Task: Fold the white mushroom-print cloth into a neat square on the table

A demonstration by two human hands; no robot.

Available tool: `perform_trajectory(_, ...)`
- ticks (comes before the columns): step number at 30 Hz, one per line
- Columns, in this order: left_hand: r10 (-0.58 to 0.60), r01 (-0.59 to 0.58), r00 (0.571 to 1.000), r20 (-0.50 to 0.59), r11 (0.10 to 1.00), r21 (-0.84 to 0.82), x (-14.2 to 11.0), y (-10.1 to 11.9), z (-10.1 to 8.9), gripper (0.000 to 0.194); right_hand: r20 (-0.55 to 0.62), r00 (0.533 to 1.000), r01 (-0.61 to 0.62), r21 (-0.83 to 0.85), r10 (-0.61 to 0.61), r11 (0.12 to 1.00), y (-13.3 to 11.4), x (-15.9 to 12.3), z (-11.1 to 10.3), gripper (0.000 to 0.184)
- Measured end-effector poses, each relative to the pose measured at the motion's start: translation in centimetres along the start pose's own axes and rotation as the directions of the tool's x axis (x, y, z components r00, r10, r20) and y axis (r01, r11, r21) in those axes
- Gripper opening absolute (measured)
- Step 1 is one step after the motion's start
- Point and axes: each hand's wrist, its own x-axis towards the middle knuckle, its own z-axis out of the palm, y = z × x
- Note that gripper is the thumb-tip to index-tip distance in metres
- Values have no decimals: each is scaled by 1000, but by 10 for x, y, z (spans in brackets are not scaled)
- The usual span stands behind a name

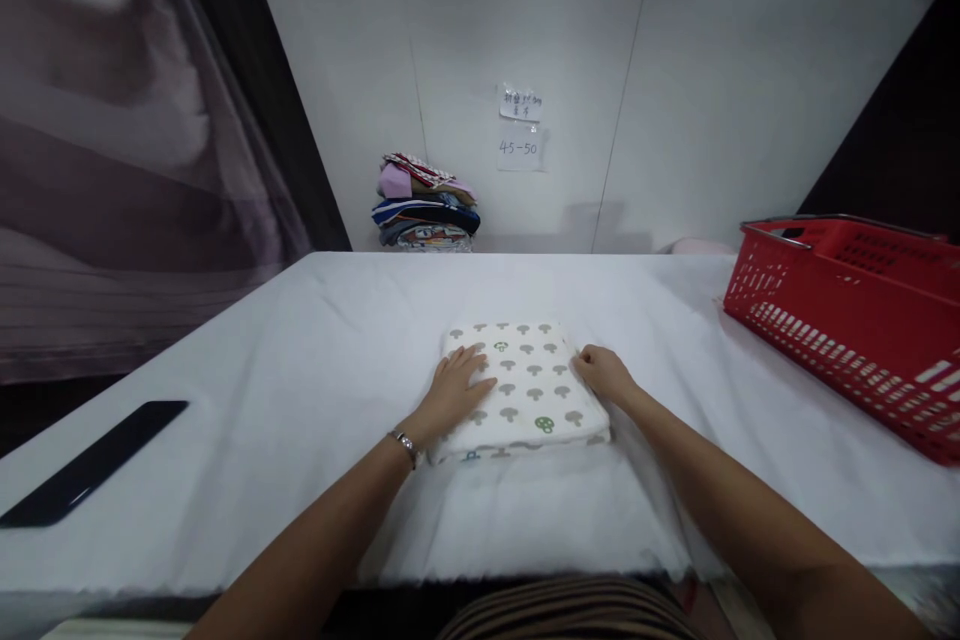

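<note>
A white cloth (517,385) printed with grey and green mushrooms lies folded into a thick, flat rectangle on the white-covered table. My left hand (452,390) rests flat on its left side, fingers spread, a metal band around the wrist. At the cloth's right edge, my right hand (604,372) is closed, its curled fingers pinching that edge. The fingertips of this hand are partly hidden. Along the near side, the stacked layers of the cloth show.
A red plastic basket (840,290) stands at the right. On the left lies a flat dark object (94,465). Behind the table's far edge, a pile of folded fabrics (427,205) sits against the wall below handwritten paper notes (520,130). A curtain (112,140) hangs at left.
</note>
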Motion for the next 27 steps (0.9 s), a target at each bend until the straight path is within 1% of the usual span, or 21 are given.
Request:
perform_trajectory(3,13,-13,1000,-12,1000,2,-3,2,-3,51,5,1000,4,-1,-4,1000,-1,0,-1,17)
perform_trajectory(7,104,-106,992,68,994,37,-8,6,2,50,54,998,12,15,-13,1000,-3,-5,-9,27)
perform_trajectory(10,91,-96,993,81,994,58,-9,8,6,50,99,995,1,16,-2,1000,-6,-13,-14,32)
perform_trajectory(12,78,-82,993,84,995,52,-8,9,6,50,124,992,7,2,-8,1000,-7,-19,-15,30)
perform_trajectory(15,89,-91,992,90,996,19,-7,12,5,51,154,987,53,-40,-46,998,-8,-23,-16,22)
perform_trajectory(17,108,-109,989,98,994,7,-7,15,4,51,143,987,83,-44,-76,996,-6,-24,-18,18)
perform_trajectory(20,132,-135,984,121,991,17,-8,19,4,52,59,992,111,43,-114,993,0,-23,-21,19)
perform_trajectory(21,137,-141,982,132,990,24,-9,20,5,52,49,993,105,80,-109,991,3,-24,-21,20)
perform_trajectory(23,142,-149,979,146,988,36,-9,20,6,53,87,993,63,133,-75,989,8,-25,-20,21)
perform_trajectory(25,141,-150,978,154,988,42,-10,20,8,52,132,991,7,155,-27,988,11,-26,-17,21)
perform_trajectory(27,139,-146,979,150,988,40,-11,19,8,53,123,992,-20,162,0,987,12,-28,-14,22)
